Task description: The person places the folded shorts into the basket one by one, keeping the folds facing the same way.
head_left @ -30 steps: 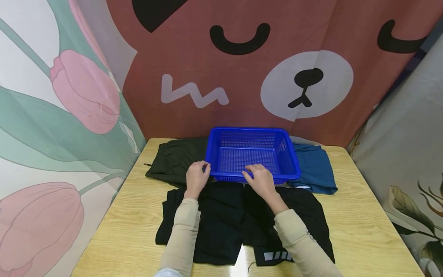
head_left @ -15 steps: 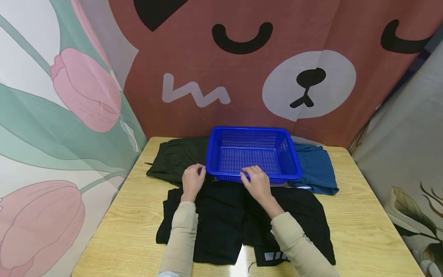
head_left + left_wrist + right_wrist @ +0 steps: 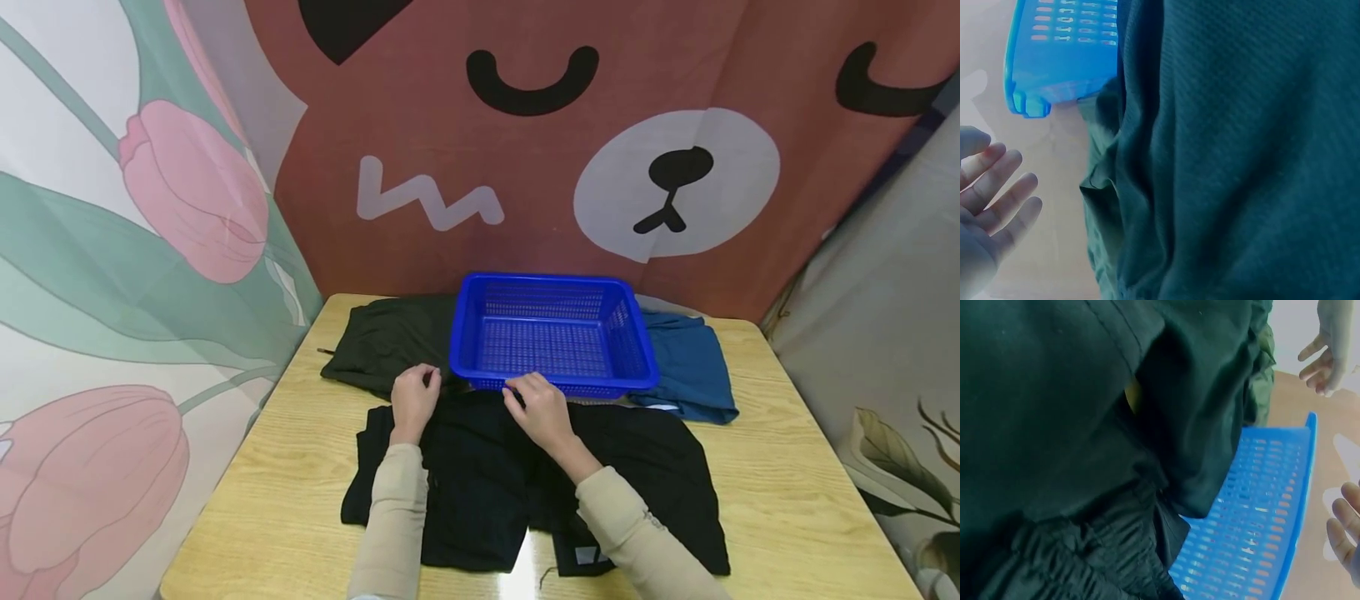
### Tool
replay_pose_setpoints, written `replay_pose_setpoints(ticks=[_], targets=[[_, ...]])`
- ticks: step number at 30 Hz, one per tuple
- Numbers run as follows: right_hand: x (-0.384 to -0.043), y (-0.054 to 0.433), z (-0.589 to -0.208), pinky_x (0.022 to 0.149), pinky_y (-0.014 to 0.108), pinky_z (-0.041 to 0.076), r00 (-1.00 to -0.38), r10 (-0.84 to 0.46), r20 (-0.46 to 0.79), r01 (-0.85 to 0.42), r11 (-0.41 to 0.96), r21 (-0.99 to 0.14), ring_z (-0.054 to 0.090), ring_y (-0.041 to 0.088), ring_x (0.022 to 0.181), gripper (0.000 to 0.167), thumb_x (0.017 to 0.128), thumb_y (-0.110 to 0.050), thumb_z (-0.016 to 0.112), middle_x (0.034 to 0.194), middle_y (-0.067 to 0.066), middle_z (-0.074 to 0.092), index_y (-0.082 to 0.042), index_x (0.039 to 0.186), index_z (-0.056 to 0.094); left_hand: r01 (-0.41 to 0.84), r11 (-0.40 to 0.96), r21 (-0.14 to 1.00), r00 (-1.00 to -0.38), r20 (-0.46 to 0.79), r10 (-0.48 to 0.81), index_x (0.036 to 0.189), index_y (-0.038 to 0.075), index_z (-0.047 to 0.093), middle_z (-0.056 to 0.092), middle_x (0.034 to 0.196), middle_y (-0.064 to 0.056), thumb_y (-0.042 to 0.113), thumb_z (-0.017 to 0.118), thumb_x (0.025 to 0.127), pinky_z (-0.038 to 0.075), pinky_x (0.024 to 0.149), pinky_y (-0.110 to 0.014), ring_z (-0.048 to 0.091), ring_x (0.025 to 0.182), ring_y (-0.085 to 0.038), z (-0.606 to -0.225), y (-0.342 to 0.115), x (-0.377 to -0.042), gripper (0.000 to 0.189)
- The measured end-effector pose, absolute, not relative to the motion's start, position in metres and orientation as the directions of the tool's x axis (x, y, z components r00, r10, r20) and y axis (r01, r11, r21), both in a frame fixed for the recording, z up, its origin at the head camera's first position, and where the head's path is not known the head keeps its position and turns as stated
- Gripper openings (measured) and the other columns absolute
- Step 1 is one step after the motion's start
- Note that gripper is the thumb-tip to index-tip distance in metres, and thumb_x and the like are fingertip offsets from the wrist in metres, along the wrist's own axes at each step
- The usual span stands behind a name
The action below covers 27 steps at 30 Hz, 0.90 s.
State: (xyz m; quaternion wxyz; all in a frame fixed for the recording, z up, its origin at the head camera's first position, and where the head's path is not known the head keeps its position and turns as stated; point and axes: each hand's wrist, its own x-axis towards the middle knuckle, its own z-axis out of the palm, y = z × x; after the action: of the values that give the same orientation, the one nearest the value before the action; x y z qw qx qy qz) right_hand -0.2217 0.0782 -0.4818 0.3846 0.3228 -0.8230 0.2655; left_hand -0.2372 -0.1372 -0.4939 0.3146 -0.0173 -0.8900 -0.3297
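My left hand [image 3: 415,403] hovers just off the front left corner of the blue plastic basket [image 3: 459,329], fingers relaxed with nothing in them. Its loosely spread fingers also show beside the cloth in the left wrist view. Close to the basket's front edge, my right hand [image 3: 542,410] overlaps the rim, its fingers slightly bent and holding nothing. Below the hands lie two folded black garments, one at left [image 3: 480,508] and one at right [image 3: 667,483] with grey stripes near its hem. My forearms cover parts of both. The basket has nothing inside.
A dark green garment [image 3: 390,337] lies behind at left, partly behind the basket. On the other side is a folded blue garment [image 3: 693,367]. All rest on a wooden table [image 3: 262,500], backed by a curtain [image 3: 420,108] with a bear print.
The left hand has come away from the basket's front left corner, toward me and left. My right hand has slid left and slightly nearer along the front rim. The basket and garments stay put.
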Motion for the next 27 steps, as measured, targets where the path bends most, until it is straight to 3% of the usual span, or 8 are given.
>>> replay_pose_setpoints(ticks=[8, 27], targets=[[-0.217, 0.067, -0.496, 0.055, 0.031, 0.049, -0.493, -0.395, 0.775, -0.771, 0.612, -0.178, 0.058, 0.019, 0.067, 0.007, 0.073, -0.009, 0.067, 0.074, 0.005, 0.063, -0.004, 0.078, 0.067, 0.208, 0.762, 0.613, -0.820, 0.534, -0.206, 0.072, 0.003, 0.067, 0.063, 0.070, -0.010, 0.007, 0.065, 0.079, 0.047, 0.057, -0.038, 0.058, 0.062, -0.025, -0.501, -0.145, -0.233, 0.009], [-0.217, 0.039, -0.512, 0.068, 0.031, 0.047, -0.549, -0.528, 0.649, -0.801, 0.555, -0.226, 0.055, 0.019, 0.075, 0.010, 0.075, -0.009, 0.066, 0.079, 0.005, 0.060, -0.003, 0.083, 0.065, 0.107, 0.716, 0.690, -0.863, 0.422, -0.277, 0.075, 0.001, 0.067, 0.063, 0.070, -0.010, 0.009, 0.063, 0.081, 0.046, 0.058, -0.038, 0.057, 0.062, -0.025, -0.504, -0.161, -0.237, 0.010]])
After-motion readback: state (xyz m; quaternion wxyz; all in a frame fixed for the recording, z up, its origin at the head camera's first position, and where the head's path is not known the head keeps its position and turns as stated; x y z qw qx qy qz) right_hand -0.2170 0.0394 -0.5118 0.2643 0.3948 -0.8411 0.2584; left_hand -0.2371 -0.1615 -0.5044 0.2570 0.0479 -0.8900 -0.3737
